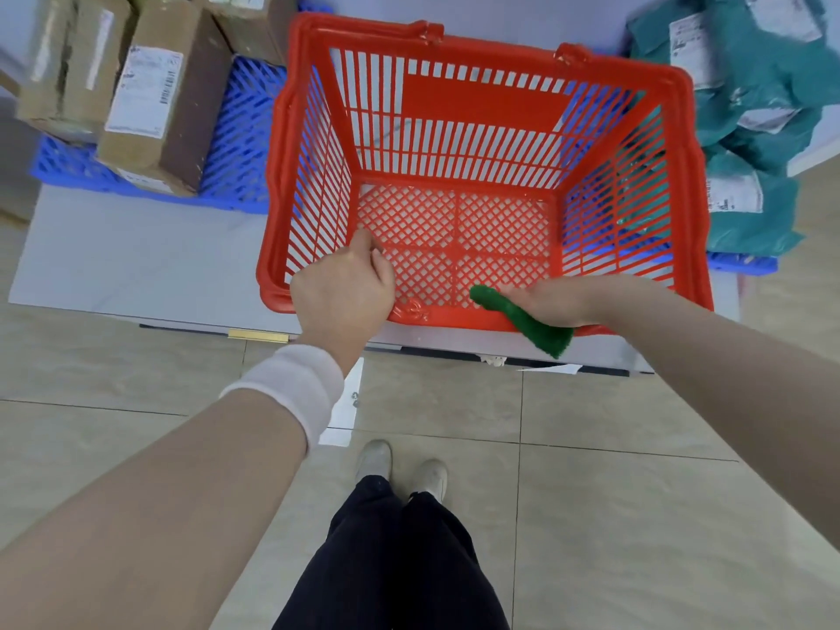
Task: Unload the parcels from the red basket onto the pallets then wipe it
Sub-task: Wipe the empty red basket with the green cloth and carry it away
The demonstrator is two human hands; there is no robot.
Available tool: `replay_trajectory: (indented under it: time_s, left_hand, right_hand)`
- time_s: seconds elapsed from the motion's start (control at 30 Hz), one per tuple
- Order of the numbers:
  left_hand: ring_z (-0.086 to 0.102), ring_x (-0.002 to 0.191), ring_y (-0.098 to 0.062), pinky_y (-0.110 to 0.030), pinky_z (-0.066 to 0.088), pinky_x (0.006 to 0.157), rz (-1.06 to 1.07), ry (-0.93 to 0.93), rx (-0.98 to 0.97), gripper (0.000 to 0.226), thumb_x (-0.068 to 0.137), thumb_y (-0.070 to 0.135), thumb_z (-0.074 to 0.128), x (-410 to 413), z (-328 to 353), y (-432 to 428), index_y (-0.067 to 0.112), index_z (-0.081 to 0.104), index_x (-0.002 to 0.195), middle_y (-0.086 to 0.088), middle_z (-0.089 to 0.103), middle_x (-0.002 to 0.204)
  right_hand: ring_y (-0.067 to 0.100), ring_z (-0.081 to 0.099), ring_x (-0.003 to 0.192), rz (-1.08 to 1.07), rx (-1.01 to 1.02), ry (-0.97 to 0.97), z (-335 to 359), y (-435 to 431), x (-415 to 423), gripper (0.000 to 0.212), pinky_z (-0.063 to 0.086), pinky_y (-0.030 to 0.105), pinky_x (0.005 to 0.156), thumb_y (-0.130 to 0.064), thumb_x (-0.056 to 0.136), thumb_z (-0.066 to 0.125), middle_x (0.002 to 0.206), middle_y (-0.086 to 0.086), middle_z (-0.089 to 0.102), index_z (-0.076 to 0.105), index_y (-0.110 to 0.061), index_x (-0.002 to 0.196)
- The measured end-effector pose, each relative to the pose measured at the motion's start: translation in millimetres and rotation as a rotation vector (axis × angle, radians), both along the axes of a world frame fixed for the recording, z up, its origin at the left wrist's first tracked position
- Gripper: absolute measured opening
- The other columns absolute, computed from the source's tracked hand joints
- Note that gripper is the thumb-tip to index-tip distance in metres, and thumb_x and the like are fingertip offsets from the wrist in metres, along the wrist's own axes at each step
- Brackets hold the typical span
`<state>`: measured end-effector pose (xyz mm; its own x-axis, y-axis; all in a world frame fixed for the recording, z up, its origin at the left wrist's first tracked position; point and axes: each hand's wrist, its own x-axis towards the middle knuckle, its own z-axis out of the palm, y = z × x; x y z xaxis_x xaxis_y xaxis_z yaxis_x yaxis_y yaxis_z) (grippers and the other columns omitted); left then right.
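Over the near rim of the red basket (pixel 482 106) both hands are at work, and the basket is bare inside (nothing but mesh floor showing), so the unloading looks done and the wiping is on. It sits on the pale worktop (pixel 136 256), mouth pointing straight up. Its long axis runs left to right across the person's front, roughly along the worktop's near edge, skewed a touch.

The left hand (pixel 343 288) has its fingers curled round the rim at the near-left corner, thumb pointing up by the left wall. The right hand (pixel 550 300) lies fairly flat along the near rim, fingers close together, pressing a green cloth (pixel 532 327) onto it. The thumb is hidden, so I can't tell whether it pinches underneath.

Left of the basket, cardboard parcels (pixel 150 97) are on a blue pallet (pixel 245 129). Right of it are teal mailer bags (pixel 763 106).

Risks from here? The basket is light and near the worktop's front edge. A hard sideways stroke could skid it or tip it toward the person if the left hand's grip slackens. The cloth's loose tail hangs outside the rim and could snag in the slats.
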<state>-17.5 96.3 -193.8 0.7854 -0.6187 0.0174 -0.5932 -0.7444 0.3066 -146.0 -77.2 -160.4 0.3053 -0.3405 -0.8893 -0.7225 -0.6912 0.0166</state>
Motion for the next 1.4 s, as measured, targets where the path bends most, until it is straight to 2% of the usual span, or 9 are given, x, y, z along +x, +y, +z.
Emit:
replay_trajectory:
  time_s: [0.23,0.5,0.8,0.87,0.97,1.07,1.13,1.3,1.4]
  left_hand:
    - [0.061,0.057,-0.032,-0.029,0.025,0.051,0.012,-0.016,-0.013,0.029,0.084,0.029,0.034,0,-2,0,0.014,0.058,0.09,-0.009,0.064,0.061]
    - [0.062,0.062,-0.032,-0.03,0.029,0.053,-0.006,0.011,0.015,0.03,0.085,0.03,0.033,3,-3,-1,0.014,0.057,0.094,-0.01,0.066,0.067]
    - [0.063,0.069,-0.031,-0.03,0.032,0.055,0.0,0.034,-0.032,0.033,0.083,0.03,0.033,4,0,0,0.016,0.061,0.094,-0.007,0.068,0.076]
    - [0.063,0.074,-0.031,-0.03,0.032,0.057,0.006,0.045,-0.033,0.033,0.083,0.03,0.034,4,2,0,0.016,0.062,0.095,-0.007,0.068,0.081]
    - [0.063,0.079,-0.03,-0.03,0.03,0.058,0.002,0.05,-0.01,0.027,0.084,0.027,0.039,3,2,0,0.016,0.061,0.095,-0.007,0.067,0.085]
    - [0.063,0.081,-0.031,-0.03,0.03,0.058,0.005,0.058,0.003,0.024,0.085,0.025,0.041,3,2,0,0.015,0.061,0.096,-0.007,0.067,0.087]
    - [0.063,0.081,-0.031,-0.031,0.031,0.057,0.009,0.062,-0.007,0.026,0.084,0.026,0.04,4,2,0,0.016,0.061,0.095,-0.007,0.067,0.087]
    - [0.062,0.078,-0.031,-0.03,0.037,0.056,0.028,0.065,0.034,0.026,0.084,0.025,0.04,3,5,1,0.014,0.061,0.094,-0.008,0.066,0.084]
    - [0.063,0.082,-0.031,-0.033,0.043,0.06,0.044,0.088,0.079,0.027,0.085,0.024,0.039,2,9,-1,0.013,0.062,0.096,-0.008,0.066,0.088]
  right_hand:
    - [0.025,0.022,0.14,-0.015,0.218,-0.324,-3,62,48,0.062,0.017,0.034,0.112,-0.05,0.097,0.008,0.153,0.008,0.024,0.027,-0.015,0.144]
    - [0.028,0.046,0.121,0.03,0.014,0.017,17,8,5,0.067,0.031,0.031,0.097,-0.05,0.096,0.008,0.136,0.016,0.047,0.045,-0.007,0.131]
    - [0.023,0.026,0.139,-0.021,0.232,-0.237,-9,45,42,0.068,0.019,0.033,0.109,-0.061,0.091,0.009,0.153,0.002,0.027,0.027,-0.023,0.144]
    - [0.023,0.044,0.121,-0.001,0.174,-0.207,-4,31,27,0.066,0.03,0.033,0.095,-0.066,0.088,0.01,0.142,0.002,0.044,0.036,-0.033,0.139]
    - [0.017,0.052,0.087,0.053,0.041,-0.222,4,11,-2,0.056,0.037,0.03,0.072,-0.066,0.087,0.016,0.102,0.0,0.062,0.054,-0.033,0.112]
    - [0.011,0.049,0.063,0.187,-0.106,-0.371,6,4,-22,0.042,0.03,0.023,0.05,-0.064,0.087,0.026,0.066,-0.009,0.053,0.05,-0.029,0.08]
    - [0.012,0.046,0.057,0.213,-0.172,-0.514,2,5,-30,0.037,0.025,0.021,0.046,-0.061,0.086,0.035,0.059,-0.01,0.048,0.048,-0.028,0.078]
    - [0.017,0.046,0.056,-0.331,-0.112,-0.839,-9,1,-37,0.034,0.03,0.028,0.052,-0.044,0.085,0.056,0.056,-0.001,0.048,0.046,-0.015,0.069]
    - [0.016,0.048,0.066,-0.64,-0.042,-0.929,-6,-7,-34,0.032,0.034,0.014,0.055,-0.037,0.09,0.051,0.07,0.004,0.055,0.055,-0.007,0.08]
